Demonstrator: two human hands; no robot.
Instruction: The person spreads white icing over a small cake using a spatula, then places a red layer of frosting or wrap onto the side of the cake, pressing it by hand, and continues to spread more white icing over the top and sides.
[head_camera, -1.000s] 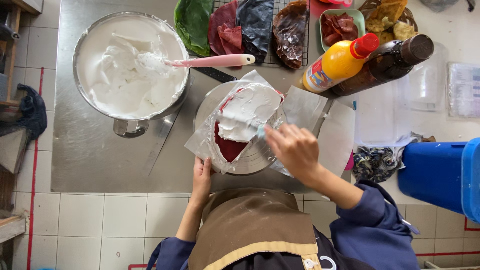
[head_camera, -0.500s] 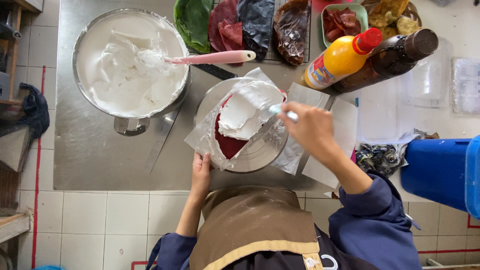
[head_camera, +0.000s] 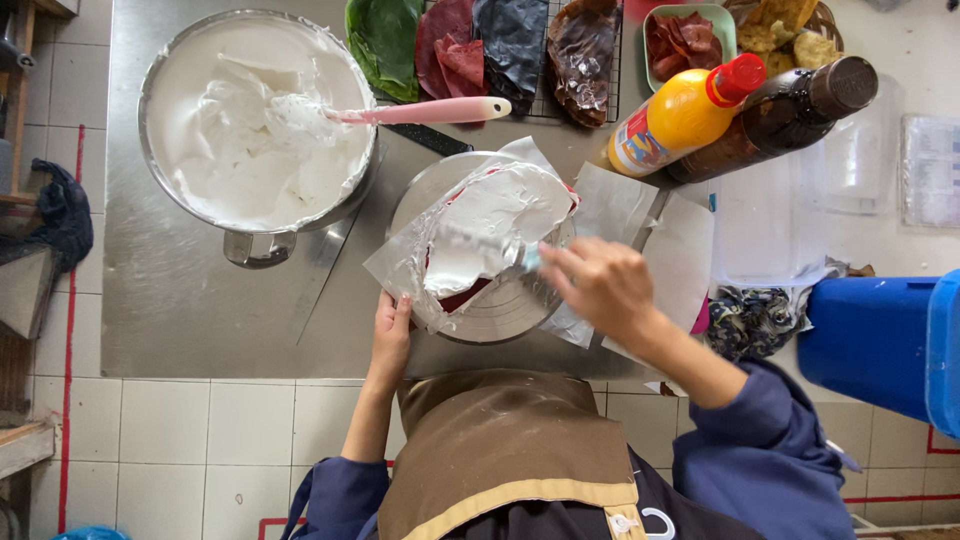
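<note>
The right hand (head_camera: 600, 285) grips a spatula (head_camera: 480, 245), its fingers closed round the handle, blade flat on the white cream covering the cake (head_camera: 495, 225) at the tabletop's (head_camera: 200, 310) middle. The left hand (head_camera: 390, 335), fingers loosely curled, touches the turntable's (head_camera: 500, 315) near-left edge. A bowl (head_camera: 255, 120) of cream stands far left.

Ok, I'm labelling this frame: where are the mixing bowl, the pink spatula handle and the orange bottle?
mixing bowl (head_camera: 160, 170), head view, left metal rim
pink spatula handle (head_camera: 440, 110), head view, middle of handle
orange bottle (head_camera: 680, 118), head view, its body
</note>
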